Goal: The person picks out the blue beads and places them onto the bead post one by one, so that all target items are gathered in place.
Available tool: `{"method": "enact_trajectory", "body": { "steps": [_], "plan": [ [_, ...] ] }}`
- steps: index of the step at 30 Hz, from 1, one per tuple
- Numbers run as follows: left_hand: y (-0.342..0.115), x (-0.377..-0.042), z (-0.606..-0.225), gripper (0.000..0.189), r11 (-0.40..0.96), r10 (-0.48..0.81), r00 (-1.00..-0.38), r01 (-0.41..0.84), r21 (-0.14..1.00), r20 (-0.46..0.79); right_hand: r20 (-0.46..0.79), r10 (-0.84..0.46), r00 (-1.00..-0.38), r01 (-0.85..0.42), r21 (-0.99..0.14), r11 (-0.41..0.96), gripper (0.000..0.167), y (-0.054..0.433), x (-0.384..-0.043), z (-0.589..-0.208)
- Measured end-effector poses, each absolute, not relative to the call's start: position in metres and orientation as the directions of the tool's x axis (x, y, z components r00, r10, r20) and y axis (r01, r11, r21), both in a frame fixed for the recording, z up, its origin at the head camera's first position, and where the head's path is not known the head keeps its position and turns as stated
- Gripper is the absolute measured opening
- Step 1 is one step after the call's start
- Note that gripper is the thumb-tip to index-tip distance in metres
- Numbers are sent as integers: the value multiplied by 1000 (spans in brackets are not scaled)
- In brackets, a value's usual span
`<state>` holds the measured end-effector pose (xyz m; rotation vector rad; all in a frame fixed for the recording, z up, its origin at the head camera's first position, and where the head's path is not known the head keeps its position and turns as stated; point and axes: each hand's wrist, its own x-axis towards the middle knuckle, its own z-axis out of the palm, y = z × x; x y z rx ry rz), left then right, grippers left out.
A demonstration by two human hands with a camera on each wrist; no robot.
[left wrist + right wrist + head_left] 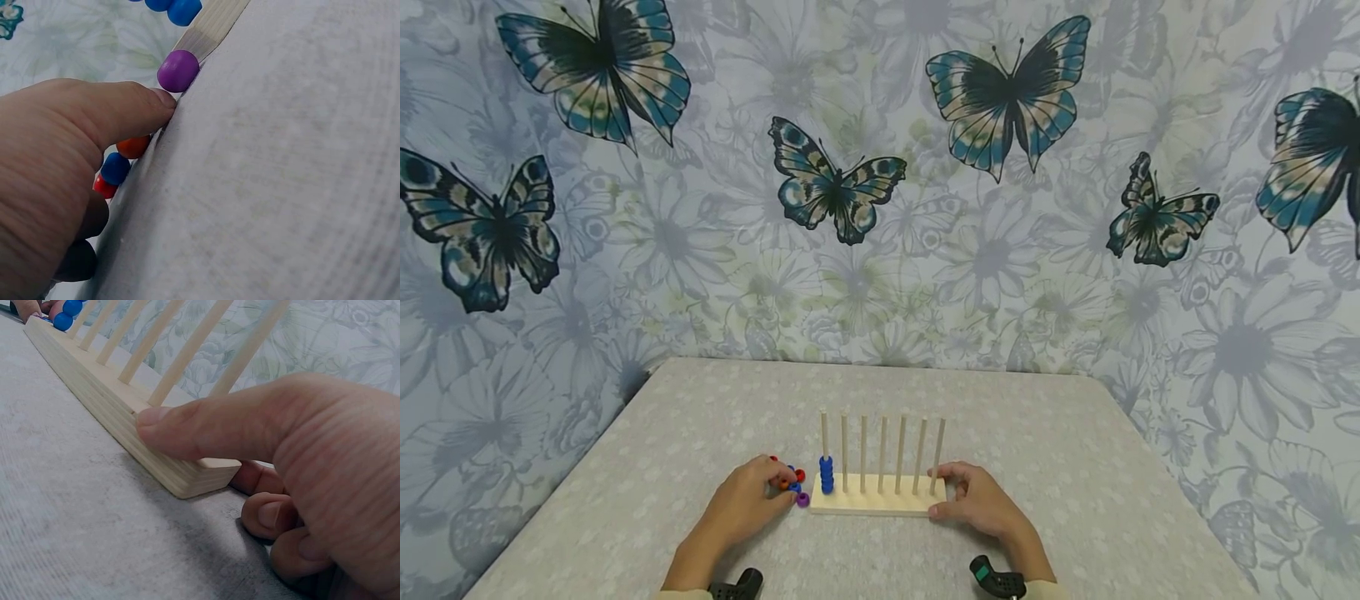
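A pale wooden peg stand (880,502) with several upright pegs stands on the table. Blue beads (827,476) are stacked on its leftmost peg. My right hand (977,500) grips the stand's right end, thumb (187,430) along the front edge and fingers behind. To the left of the stand, my left hand (747,498) reaches among loose beads, thumb and forefinger apart around them. A purple bead (179,70) lies just beyond the left thumb tip, by the stand's end. Orange (133,147), blue (115,168) and red (105,187) beads show behind the thumb; the left forefinger is hidden there.
A patterned light cloth covers the table (1000,417). Behind it rises a wall (880,292) with flower and butterfly patterns. Black bands (997,577) sit at both wrists.
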<state>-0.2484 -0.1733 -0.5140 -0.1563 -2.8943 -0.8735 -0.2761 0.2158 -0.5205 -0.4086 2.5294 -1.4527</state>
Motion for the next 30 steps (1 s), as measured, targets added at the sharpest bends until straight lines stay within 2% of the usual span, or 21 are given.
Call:
{"method": "enact_trajectory", "body": {
  "steps": [14,30],
  "plan": [
    [-172,-247,-511,19,831,64,-989,128,542,136,-18,-337,-941,-155,-864,479,60,216,-276,-522],
    [-174,-244,-508,18,845,116,-973,201,495,199,-34,-325,-945,-137,-862,489,60,214,-275,-520]
  ]
}}
